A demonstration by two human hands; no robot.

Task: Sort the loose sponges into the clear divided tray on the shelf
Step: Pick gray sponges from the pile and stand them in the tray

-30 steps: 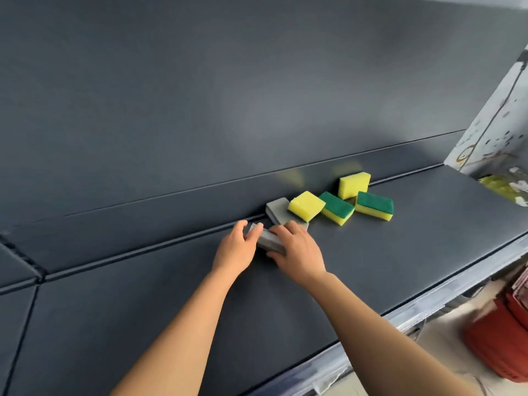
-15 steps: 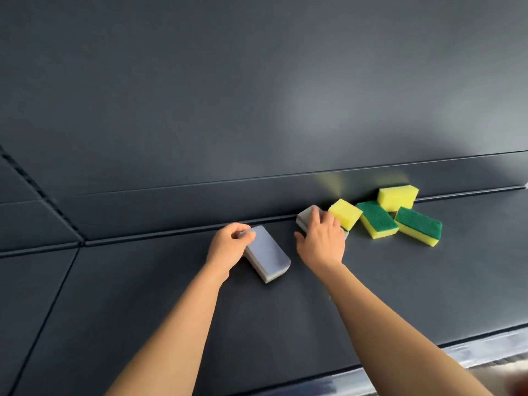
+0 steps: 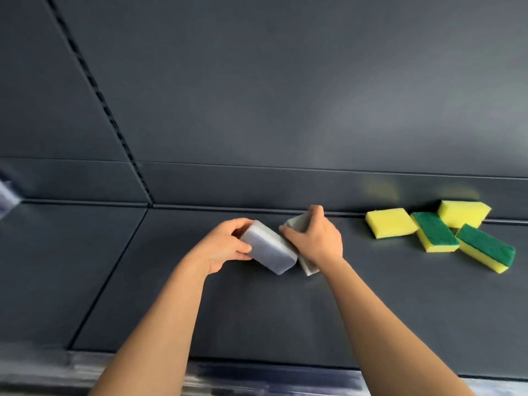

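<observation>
My left hand [image 3: 225,247] grips a grey sponge [image 3: 271,250] by its left end, lifted a little off the dark shelf [image 3: 257,318]. Touching it on the right, my right hand [image 3: 317,241] holds a second, lighter grey sponge [image 3: 300,224], mostly hidden under the fingers. Several yellow sponges lie loose at the right near the back wall: a plain yellow one [image 3: 390,222], another yellow one behind [image 3: 463,212], and two with green scouring tops [image 3: 435,231] [image 3: 485,247]. The clear divided tray is not recognisable; only a blurred pale object [image 3: 7,195] shows at the left edge.
The shelf's dark back panel [image 3: 285,95] rises behind the sponges, with a slotted upright [image 3: 100,95] running down it. A seam [image 3: 111,278] divides the shelf surface at the left. The shelf's pale front edge [image 3: 257,378] runs along the bottom.
My right hand has picked up the second grey sponge from beside the yellow one and brought it left against the sponge in my left hand. The view has swung left.
</observation>
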